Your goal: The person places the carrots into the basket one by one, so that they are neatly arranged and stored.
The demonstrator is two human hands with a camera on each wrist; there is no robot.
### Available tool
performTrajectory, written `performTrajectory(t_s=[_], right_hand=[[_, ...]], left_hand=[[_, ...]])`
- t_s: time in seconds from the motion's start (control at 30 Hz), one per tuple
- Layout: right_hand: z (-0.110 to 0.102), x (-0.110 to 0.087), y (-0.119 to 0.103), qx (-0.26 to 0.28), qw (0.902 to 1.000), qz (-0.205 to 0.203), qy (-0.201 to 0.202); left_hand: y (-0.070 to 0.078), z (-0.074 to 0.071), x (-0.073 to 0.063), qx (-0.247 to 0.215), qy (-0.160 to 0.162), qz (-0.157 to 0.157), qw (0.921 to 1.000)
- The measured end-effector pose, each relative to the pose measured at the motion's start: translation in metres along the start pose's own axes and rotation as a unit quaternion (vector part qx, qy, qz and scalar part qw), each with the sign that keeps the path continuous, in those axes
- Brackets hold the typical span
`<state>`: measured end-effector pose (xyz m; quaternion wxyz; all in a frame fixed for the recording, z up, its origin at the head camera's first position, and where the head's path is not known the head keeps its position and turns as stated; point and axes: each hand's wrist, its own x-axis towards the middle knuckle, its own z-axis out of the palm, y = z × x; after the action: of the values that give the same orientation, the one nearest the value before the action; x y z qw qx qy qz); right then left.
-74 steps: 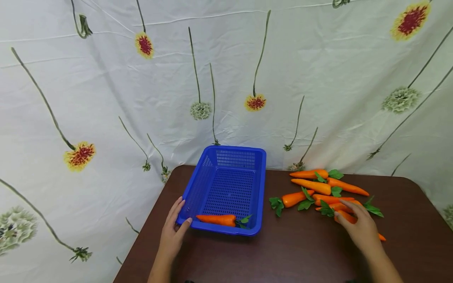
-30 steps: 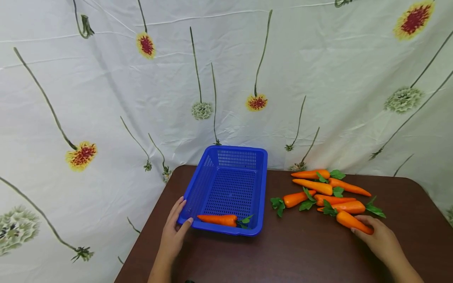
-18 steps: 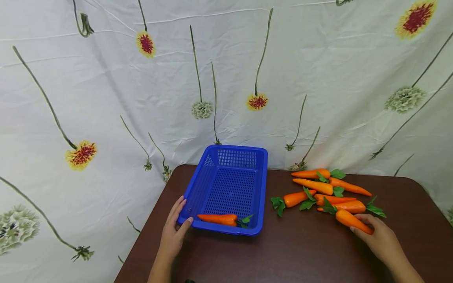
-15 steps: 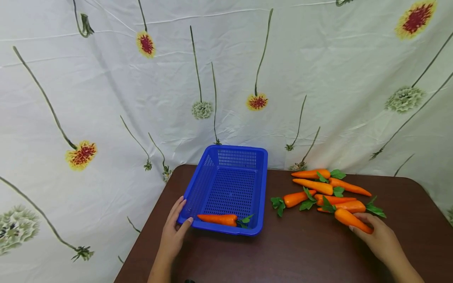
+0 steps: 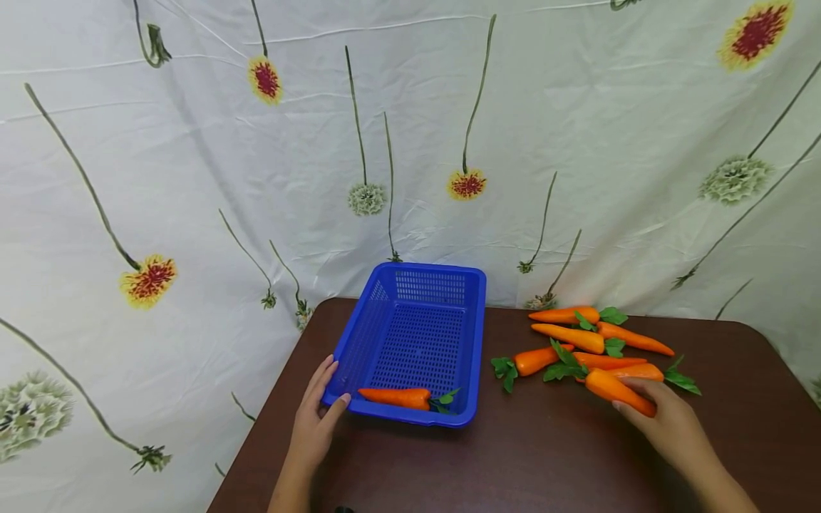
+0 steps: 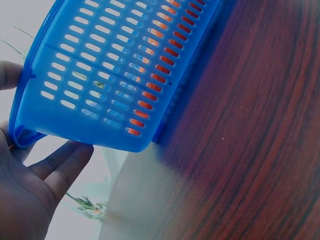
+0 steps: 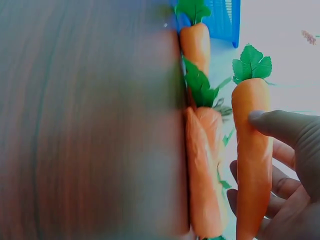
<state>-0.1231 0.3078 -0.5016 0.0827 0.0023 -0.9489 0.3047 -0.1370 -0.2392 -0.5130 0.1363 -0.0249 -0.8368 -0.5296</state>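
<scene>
A blue plastic basket [image 5: 477, 342] with slotted walls stands on the table, one carrot [image 5: 394, 398] lying along its near end. My left hand [image 5: 314, 422] holds the basket's near left corner, thumb at the near rim and fingers along the left side. Between thumb and fingers, my right hand [image 5: 663, 422] pinches a carrot [image 7: 251, 145] by its orange body, green leaves pointing away from the hand. In the right wrist view this carrot is raised off the table, apart from the others. Behind it lie several loose carrots [image 5: 567, 338] with green tops.
The dark brown table [image 5: 513, 463] reaches back to a white flowered cloth [image 5: 410, 142] hanging behind it. A single carrot [image 5: 532, 361] lies nearest the basket's right side. A small dark object [image 5: 344, 509] shows at the bottom edge.
My right hand has taken hold of a carrot at the near side of the pile and carried it a little to the left. The left hand and basket stay put.
</scene>
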Motion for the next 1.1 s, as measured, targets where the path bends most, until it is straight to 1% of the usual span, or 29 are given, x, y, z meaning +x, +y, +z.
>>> performTrajectory(t_s=[0.17, 0.43, 0.73, 0.9, 1.1], right_hand=[[-0.001, 0.000, -0.012, 0.010, 0.9998, -0.015, 0.003], [0.003, 0.007, -0.029, 0.016, 0.9990, -0.039, 0.011], [0.007, 0.013, -0.045, 0.034, 0.9956, -0.081, 0.033], [0.010, 0.019, -0.056, 0.045, 0.9937, -0.099, 0.027], [0.011, 0.025, -0.072, 0.043, 0.9925, -0.113, 0.019]], left_hand=[[-0.003, 0.000, 0.000, -0.012, -0.001, 0.009, 0.9999], [-0.004, 0.000, 0.001, -0.019, -0.001, 0.009, 0.9998], [-0.003, 0.000, 0.000, -0.024, -0.001, 0.008, 0.9997], [-0.002, 0.000, 0.000, -0.014, -0.001, 0.003, 0.9999], [-0.002, 0.000, 0.000, -0.020, 0.000, 0.001, 0.9998]])
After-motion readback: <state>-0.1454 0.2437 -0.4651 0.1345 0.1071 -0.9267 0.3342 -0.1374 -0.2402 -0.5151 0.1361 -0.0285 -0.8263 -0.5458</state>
